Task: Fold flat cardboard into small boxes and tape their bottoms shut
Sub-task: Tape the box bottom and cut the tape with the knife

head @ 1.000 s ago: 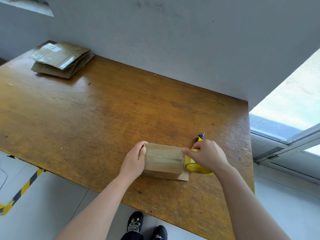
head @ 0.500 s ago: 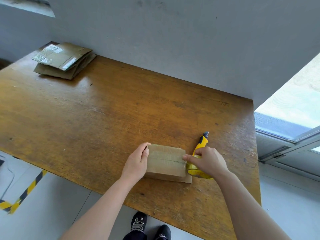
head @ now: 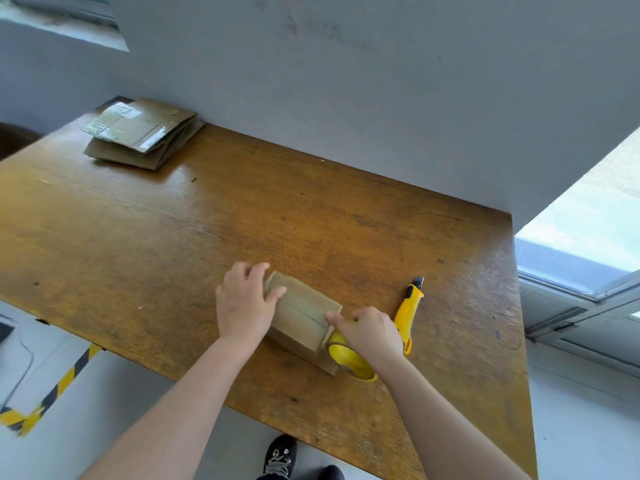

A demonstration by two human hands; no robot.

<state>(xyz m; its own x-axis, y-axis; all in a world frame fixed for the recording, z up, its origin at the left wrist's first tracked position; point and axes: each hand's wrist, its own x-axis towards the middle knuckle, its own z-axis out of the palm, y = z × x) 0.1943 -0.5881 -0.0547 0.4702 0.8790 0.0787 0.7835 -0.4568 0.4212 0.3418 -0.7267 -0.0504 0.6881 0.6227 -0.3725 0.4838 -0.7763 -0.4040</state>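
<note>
- Box of brown cardboard sits low in the middle of the frame, on the wooden bench.
- Left hand presses its far end, fingers spread.
- Right hand has fingers wrapped around a yellow tape roll touching the box.
- Yellow box cutter lies just beside.
- Flat cardboard stack sits upper left.
</note>
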